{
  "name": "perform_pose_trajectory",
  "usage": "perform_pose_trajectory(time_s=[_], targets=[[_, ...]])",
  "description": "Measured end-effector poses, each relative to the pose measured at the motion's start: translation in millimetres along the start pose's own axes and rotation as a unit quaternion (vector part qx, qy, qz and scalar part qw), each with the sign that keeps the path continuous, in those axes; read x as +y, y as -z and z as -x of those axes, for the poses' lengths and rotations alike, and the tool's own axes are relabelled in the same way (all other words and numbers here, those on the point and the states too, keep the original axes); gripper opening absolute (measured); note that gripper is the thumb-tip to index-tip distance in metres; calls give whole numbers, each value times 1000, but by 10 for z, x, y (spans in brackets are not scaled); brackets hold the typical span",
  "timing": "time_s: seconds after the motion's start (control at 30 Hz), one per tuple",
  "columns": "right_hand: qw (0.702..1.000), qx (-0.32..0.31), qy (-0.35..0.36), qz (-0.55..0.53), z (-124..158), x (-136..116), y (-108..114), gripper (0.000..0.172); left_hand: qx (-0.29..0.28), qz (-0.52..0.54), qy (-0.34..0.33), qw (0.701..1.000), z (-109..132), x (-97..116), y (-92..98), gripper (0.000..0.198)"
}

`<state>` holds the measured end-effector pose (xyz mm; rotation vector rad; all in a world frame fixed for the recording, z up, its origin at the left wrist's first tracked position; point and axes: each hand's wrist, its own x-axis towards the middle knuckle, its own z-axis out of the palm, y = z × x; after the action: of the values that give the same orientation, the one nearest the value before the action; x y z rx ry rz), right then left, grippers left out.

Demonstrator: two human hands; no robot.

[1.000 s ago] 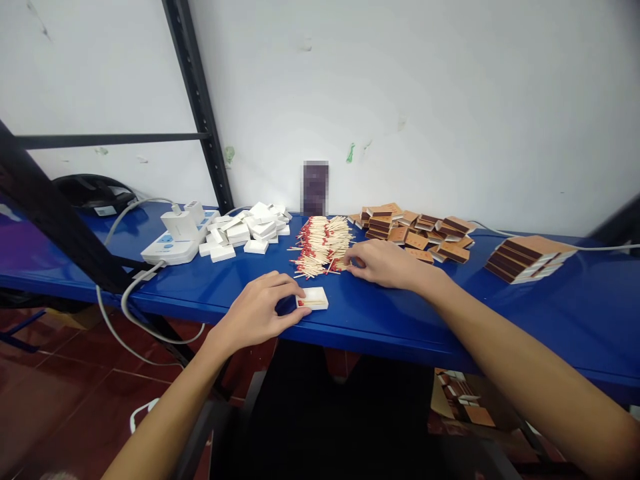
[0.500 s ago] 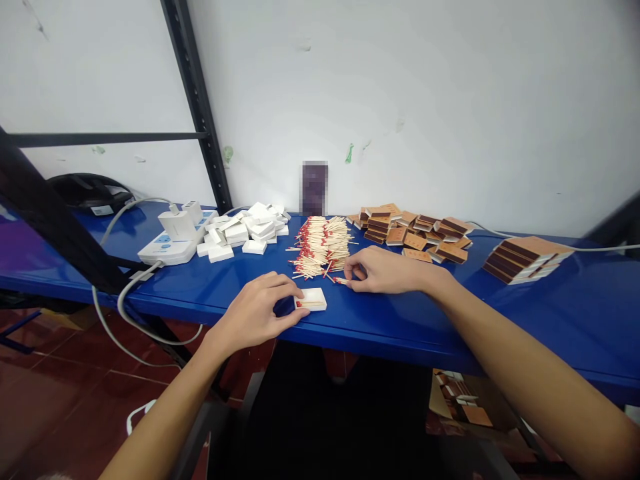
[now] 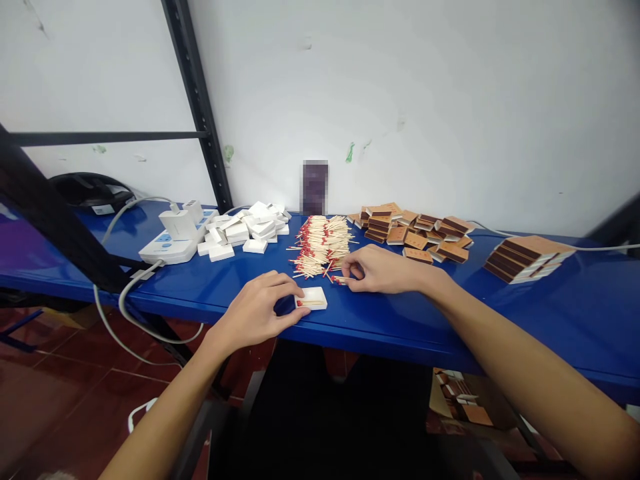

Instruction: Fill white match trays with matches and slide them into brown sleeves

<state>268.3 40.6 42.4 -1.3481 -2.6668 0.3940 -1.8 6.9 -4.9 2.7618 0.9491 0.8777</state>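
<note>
Between its thumb and fingers, my left hand [image 3: 267, 308] grips the left end of a small white tray [image 3: 316, 295] near the front edge of the blue table. A few red-tipped matches lie inside the tray. To the right and slightly farther back, my right hand [image 3: 373, 270] pinches a few matches [image 3: 341, 281], their red heads pointing left. Just behind both hands rises a large pile of matches [image 3: 325, 243]. More white trays [image 3: 250, 227] lie heaped at the back left, and brown matchbox sleeves [image 3: 415, 233] are scattered at the back right.
Stacked matchboxes [image 3: 527, 259] stand on the blue table [image 3: 400, 327] at the right. A white power strip [image 3: 173, 248] with cables sits at the left beside a black rack post [image 3: 197, 100]. Below the right front edge is a cardboard box [image 3: 440, 400] holding matchbox parts.
My right hand has shifted very slightly left, with its matches. The left hand and the tray have hardly moved.
</note>
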Motion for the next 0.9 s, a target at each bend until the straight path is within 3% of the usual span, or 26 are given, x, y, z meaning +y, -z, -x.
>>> perform_pose_trajectory(time_s=[0.33, 0.53, 0.9], targets=[[1000, 10, -6, 22, 2, 21, 21, 16, 4, 0, 1, 1000, -8, 5, 3, 20], [999, 34, 37, 20, 5, 23, 15, 16, 3, -4, -1, 1000, -6, 6, 2, 20], [999, 8, 45, -4, 4, 4, 5, 17, 7, -2, -1, 1000, -10, 9, 0, 21]])
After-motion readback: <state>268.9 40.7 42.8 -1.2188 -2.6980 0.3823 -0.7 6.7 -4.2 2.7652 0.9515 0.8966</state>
